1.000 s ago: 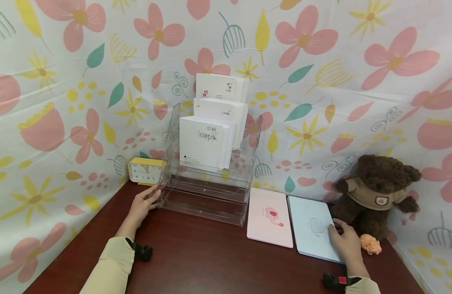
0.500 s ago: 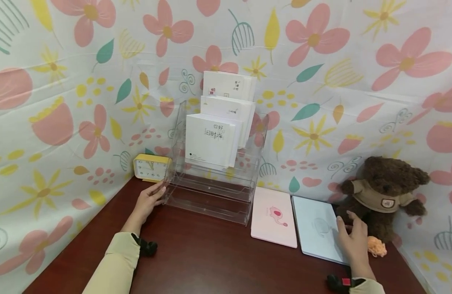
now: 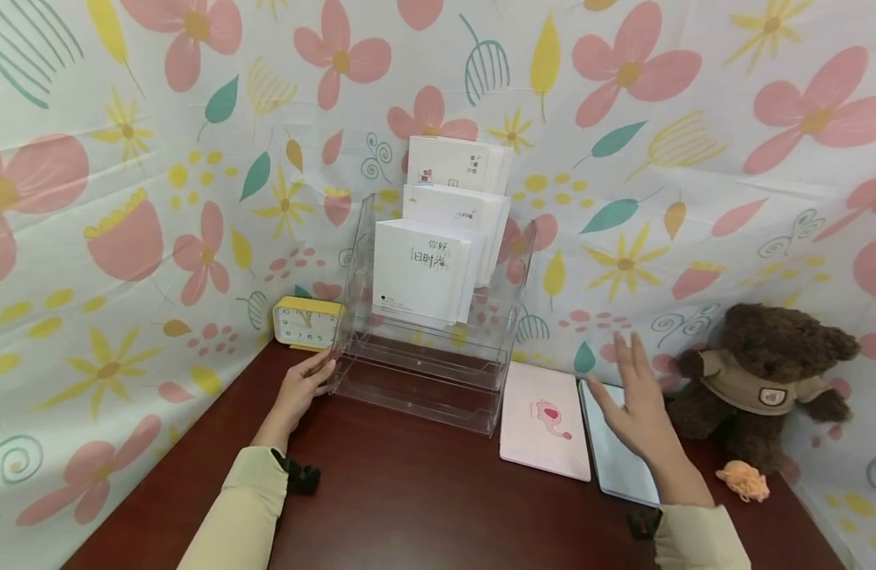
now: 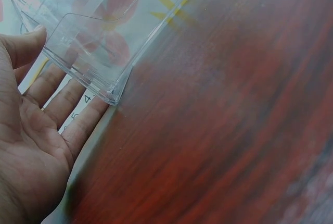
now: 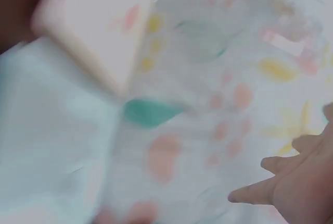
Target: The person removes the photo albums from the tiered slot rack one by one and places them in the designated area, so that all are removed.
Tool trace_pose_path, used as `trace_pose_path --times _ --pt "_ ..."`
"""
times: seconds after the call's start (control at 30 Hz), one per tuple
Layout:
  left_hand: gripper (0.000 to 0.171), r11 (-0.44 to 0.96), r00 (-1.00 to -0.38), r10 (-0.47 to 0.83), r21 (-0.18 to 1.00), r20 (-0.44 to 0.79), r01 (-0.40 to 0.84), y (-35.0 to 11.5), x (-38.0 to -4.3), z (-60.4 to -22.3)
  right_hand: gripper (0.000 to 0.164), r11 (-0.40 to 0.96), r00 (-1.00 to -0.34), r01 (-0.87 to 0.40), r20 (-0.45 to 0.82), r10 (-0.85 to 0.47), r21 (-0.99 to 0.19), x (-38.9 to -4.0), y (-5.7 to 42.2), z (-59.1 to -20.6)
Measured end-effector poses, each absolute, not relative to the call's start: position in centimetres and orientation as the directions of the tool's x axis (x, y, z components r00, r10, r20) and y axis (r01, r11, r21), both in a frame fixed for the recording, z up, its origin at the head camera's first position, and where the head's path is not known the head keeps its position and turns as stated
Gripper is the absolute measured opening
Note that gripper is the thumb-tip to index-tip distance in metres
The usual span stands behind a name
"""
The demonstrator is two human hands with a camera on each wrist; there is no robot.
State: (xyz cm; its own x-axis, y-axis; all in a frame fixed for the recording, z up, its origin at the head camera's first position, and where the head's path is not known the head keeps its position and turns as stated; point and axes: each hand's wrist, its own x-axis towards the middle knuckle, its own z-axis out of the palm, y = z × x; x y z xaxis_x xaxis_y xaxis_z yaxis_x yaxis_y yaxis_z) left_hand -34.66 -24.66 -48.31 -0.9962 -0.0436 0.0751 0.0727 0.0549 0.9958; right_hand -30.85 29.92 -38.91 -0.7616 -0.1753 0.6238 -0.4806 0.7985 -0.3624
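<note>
My left hand [image 3: 305, 392] rests against the left side of a clear acrylic display rack [image 3: 416, 400], fingers straight. In the left wrist view, those fingers [image 4: 62, 99] lie along the outside of the rack's lower corner, the thumb at its edge. White square books stand in the upper tiers, the front one [image 3: 419, 269] with Chinese characters. My right hand [image 3: 640, 416] hovers with spread fingers over a light blue notebook [image 3: 626, 467] and partly hides it. It holds nothing. Left of that notebook, a pink notebook [image 3: 544, 419] with an elephant drawing lies flat.
A yellow alarm clock [image 3: 308, 323] stands left of the rack. At the right sit a brown teddy bear [image 3: 765, 388] and a small orange bundle [image 3: 744, 480]. Floral cloth [image 3: 623, 198] covers the walls behind the dark red wooden table [image 3: 409, 491].
My right hand has lifted off the blue notebook's right edge and moved up and left, its fingers spreading. My left hand stays at the rack. The head view has shifted slightly.
</note>
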Motion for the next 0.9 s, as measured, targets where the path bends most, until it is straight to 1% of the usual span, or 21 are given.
trace_pose_path --times 0.13,0.27,0.37,0.47,0.53,0.7,0.77,0.9 --pt "0.062 0.04 -0.997 -0.046 0.997 0.064 0.062 -24.7 -34.7 -48.1 0.072 0.763 -0.675 -0.594 0.673 -0.302 -0.254 -31.7 25.7 -35.3" --pt "0.059 0.03 -0.998 -0.046 0.999 0.044 0.043 -24.7 -34.5 -47.7 0.069 0.703 -0.584 -0.695 0.689 -0.429 -0.152 -32.5 21.6 -31.8" --pt "0.056 0.008 -0.999 -0.042 0.999 0.032 0.032 -24.4 -34.1 -47.0 0.07 0.668 -0.518 -0.741 0.686 -0.511 -0.062 -33.4 18.5 -29.3" --pt "0.054 -0.004 -0.999 -0.033 1.0 0.027 0.027 -24.2 -33.7 -46.6 0.067 0.656 -0.466 -0.754 0.675 -0.572 0.035 -34.8 15.9 -27.4" --pt "0.054 -0.006 -0.999 -0.027 1.0 0.024 0.024 -24.2 -33.7 -46.8 0.065 0.663 -0.451 -0.741 0.652 -0.609 0.106 -35.8 14.5 -26.5" --pt "0.056 0.009 -0.999 -0.038 0.999 0.035 0.035 -24.5 -34.5 -47.8 0.068 0.704 -0.479 -0.669 0.586 -0.654 0.239 -37.8 11.6 -25.1" --pt "0.057 0.019 -0.998 -0.049 0.999 0.048 0.048 -24.6 -34.7 -48.0 0.07 0.719 -0.491 -0.646 0.583 -0.647 0.255 -38.2 10.5 -24.8" --pt "0.06 0.028 -0.997 -0.051 0.998 0.065 0.063 -24.8 -34.9 -48.4 0.071 0.745 -0.525 -0.619 0.574 -0.628 0.249 -38.5 8.7 -24.3"
